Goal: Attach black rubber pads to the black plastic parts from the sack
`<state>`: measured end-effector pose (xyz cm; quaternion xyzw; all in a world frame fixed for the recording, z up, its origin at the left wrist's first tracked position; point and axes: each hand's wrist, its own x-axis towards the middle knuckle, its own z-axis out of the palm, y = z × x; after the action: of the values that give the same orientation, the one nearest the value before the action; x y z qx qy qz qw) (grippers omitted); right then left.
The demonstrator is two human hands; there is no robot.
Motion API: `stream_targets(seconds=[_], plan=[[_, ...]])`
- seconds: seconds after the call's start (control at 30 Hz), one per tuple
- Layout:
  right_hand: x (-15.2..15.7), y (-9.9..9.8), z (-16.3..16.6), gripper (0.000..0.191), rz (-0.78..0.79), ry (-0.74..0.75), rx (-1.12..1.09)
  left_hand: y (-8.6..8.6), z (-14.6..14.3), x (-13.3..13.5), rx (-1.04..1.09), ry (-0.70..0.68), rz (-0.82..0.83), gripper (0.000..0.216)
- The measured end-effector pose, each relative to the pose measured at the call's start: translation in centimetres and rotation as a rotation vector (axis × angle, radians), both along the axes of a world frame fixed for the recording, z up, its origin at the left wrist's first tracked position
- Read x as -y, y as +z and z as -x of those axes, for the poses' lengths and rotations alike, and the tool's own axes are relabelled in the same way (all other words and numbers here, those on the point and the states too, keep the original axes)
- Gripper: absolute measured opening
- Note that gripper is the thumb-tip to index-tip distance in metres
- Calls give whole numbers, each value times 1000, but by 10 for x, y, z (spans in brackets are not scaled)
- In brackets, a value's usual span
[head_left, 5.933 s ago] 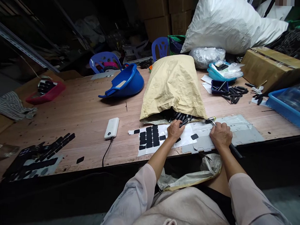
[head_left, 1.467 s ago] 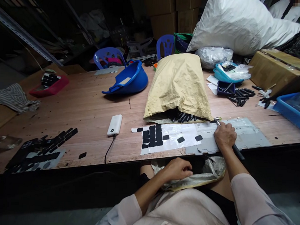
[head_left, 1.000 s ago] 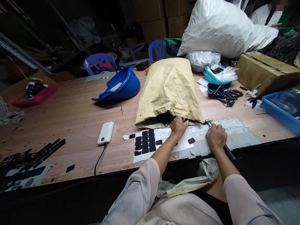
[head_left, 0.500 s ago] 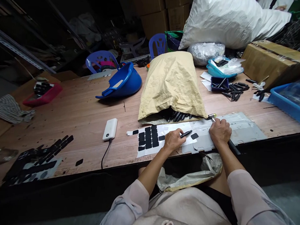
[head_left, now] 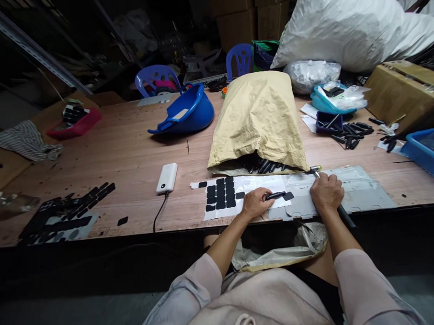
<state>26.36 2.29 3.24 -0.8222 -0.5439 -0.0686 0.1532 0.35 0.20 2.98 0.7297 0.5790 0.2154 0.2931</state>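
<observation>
My left hand [head_left: 256, 202] rests on the white sheet [head_left: 252, 183], closed around a small black pen-shaped piece [head_left: 275, 195] that points right. To its left, rows of black rounded stickers [head_left: 221, 194] lie on the sheet; a single black sticker [head_left: 288, 196] is just right of the piece. My right hand [head_left: 327, 192] is wrapped round a tool with a black handle [head_left: 347, 217]. Its bright metal tip [head_left: 316, 174] shows above my fingers, while the middle is hidden by my palm. Under this hand lies a grey board [head_left: 363, 190] covered in clear film.
A yellow sack [head_left: 260, 111] of black pieces opens toward me. A white power bank [head_left: 167, 178] with a cable lies left. Further back are a blue basin [head_left: 194, 111], a dark blue box [head_left: 328, 124], and a cardboard box [head_left: 410, 94]. A blue tray [head_left: 428, 150] stands right.
The whole view has shifted, so the table's things appear further right. Both hands keep their grips and stay at nearly the same places on the sheet and board.
</observation>
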Motion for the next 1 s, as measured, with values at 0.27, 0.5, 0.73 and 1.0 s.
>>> stream_targets(seconds=[0.27, 0.5, 0.73, 1.0], plan=[[10, 8, -4, 44, -72, 42, -223, -4, -1, -4, 61, 43, 41, 24], [64, 9, 50, 42, -149, 443, -558, 2, -4, -3, 83, 88, 86, 24], [79, -6, 75, 40, -49, 553, -559, 5, -5, -4, 59, 84, 82, 22], [81, -10, 74, 39, -127, 571, -435, 9, -6, -3, 47, 71, 68, 22]])
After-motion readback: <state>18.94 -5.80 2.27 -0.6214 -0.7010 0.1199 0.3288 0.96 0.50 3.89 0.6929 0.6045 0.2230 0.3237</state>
